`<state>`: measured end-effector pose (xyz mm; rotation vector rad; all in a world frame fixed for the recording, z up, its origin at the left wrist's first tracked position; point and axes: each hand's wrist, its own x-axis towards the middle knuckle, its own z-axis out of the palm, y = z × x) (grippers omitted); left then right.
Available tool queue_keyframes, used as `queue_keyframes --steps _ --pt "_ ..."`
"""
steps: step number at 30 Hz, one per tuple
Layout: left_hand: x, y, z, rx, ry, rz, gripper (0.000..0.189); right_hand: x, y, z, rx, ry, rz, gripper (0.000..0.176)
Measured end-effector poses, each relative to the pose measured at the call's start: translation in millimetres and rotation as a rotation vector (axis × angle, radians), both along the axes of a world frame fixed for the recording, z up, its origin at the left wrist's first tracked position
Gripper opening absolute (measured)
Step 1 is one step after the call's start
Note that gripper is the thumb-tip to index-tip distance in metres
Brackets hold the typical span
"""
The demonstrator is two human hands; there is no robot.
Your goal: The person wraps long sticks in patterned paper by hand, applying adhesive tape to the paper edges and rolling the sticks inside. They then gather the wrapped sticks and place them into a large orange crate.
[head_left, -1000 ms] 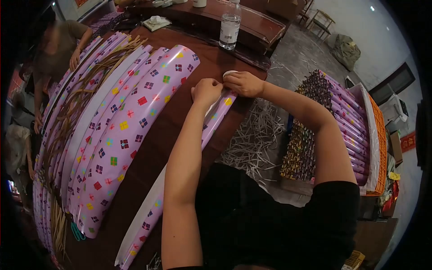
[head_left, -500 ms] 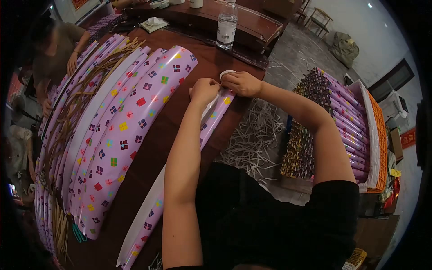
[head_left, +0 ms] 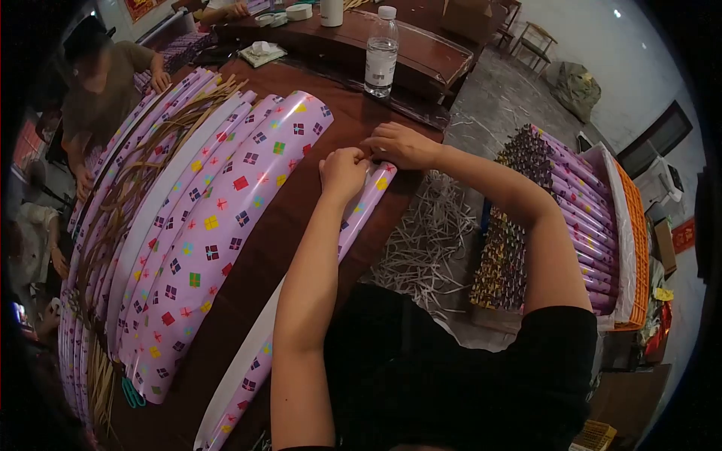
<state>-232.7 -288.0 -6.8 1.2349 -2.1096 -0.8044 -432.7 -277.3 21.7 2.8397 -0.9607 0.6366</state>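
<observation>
Right hand (head_left: 406,145): seen from the head camera, has shifted slightly at the far end of the narrow paper roll (head_left: 366,203), and the white disc visible beside its fingers half a second ago is out of sight; the fingers are bent at the roll, but whether they grip anything cannot be told
Co-worker's hand (head_left: 160,81): has moved toward the far ends of the rolls at left
Left hand (head_left: 344,174): fingers curled tightly, grasping the narrow paper roll near the same end, just beside the right hand
Narrow paper roll: lies aslant on the dark brown table (head_left: 252,293), passing beneath the left forearm, its pale inner side showing at the near end
Large roll (head_left: 226,233): lilac with bright gift-box prints, left of the left arm, alongside brown strips (head_left: 124,197) and more rolls
Water bottle (head_left: 381,56): upright beyond the hands, a tissue pack (head_left: 262,53) to its left
Floor at right: pale paper shreds (head_left: 429,244) lie near the table, with stacked rolls (head_left: 577,225) beside an orange crate (head_left: 635,248)
</observation>
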Motion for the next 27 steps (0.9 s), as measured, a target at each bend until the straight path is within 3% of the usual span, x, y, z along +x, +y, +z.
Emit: queue_keyframes --steps 8,10,13,27 --pt "-5.0 -0.3 0.0 -0.098 -0.098 0.03 0.023 -3.8 -12.7 1.2 0.051 0.085 0.114 0.014" --pt "-5.3 -2.4 -2.8 -0.114 -0.12 0.034 0.023 -2.8 -9.5 0.1 -0.033 0.084 0.14 0.015" --pt "-4.8 -3.9 -1.1 -0.092 -0.053 0.027 0.02 -4.5 -7.7 -2.9 -0.13 0.1 0.158 0.013" --pt "2.5 -3.1 -1.2 0.088 0.168 -0.039 0.017 -3.6 -10.7 -2.2 -0.006 -0.075 0.098 0.025"
